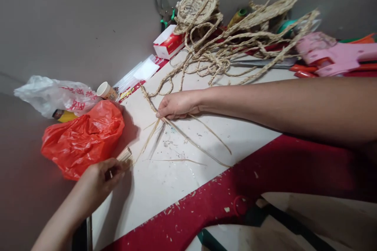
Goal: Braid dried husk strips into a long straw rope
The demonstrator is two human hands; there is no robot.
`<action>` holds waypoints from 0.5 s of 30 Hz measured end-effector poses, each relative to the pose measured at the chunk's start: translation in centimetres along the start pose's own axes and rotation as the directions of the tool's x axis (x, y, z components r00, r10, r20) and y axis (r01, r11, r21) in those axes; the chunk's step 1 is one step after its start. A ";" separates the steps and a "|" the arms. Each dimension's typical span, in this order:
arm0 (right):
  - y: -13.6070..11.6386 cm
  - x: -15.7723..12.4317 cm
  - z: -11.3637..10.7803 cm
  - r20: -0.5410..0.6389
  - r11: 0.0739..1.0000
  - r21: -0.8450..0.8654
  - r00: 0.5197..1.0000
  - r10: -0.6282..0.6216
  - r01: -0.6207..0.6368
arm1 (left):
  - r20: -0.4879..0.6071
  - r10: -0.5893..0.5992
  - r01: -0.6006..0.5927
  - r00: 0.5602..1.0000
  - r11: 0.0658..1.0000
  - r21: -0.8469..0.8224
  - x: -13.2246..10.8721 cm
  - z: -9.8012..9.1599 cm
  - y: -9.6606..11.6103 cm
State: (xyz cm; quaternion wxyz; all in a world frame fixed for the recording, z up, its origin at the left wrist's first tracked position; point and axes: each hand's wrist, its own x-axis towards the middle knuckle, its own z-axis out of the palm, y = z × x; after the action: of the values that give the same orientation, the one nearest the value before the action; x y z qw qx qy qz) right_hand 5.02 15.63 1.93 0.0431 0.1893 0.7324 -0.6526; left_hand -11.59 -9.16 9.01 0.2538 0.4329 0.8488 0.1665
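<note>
My right hand (176, 106), fingers pinched, holds the end of a braided straw cord (151, 103) over the white board. Loose straw strands (193, 139) fan out below and to the right of the pinch. At the lower left, my left hand (110, 170) is closed on a short, pale bundle of straw (125, 155). A thin strand (150, 139) runs from the cord's end down towards that bundle; whether they join is hard to see. One separate straw strip (179, 160) lies flat on the board.
A heap of braided cord (206, 47) fills the back, with a coiled piece (197, 8). Around it are pruning shears (165, 10), a red-and-white box (168, 43) and a pink glue gun (332, 55). A red plastic bag (88, 137) and paper cup (106, 91) stand left. Scraps litter the red cloth (188, 211).
</note>
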 end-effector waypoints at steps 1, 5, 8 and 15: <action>0.0 0.0 0.0 0.005 1.000 -0.003 1.000 0.001 -0.001 | 0.012 0.040 -0.041 0.999 0.991 0.127 0.1 0.8 -0.3; 0.1 0.1 -0.1 0.018 1.000 -0.029 1.000 -0.001 0.002 | -0.004 0.126 -0.107 0.992 0.854 0.510 0.6 2.7 -1.1; 0.0 0.1 -0.2 0.009 0.999 -0.050 1.000 -0.007 0.007 | -0.052 0.173 -0.125 0.984 0.858 0.498 0.8 2.6 -1.0; -0.2 0.0 -0.2 0.017 0.998 -0.050 0.999 -0.029 0.030 | -0.193 -0.091 0.019 0.977 0.937 -0.349 0.3 0.1 1.7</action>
State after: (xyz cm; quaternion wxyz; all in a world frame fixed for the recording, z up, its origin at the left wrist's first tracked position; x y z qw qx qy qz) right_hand 5.04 15.75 2.11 0.0440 0.1720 0.7508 -0.6362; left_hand -10.56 -7.93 9.73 0.2410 0.3381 0.8400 0.3494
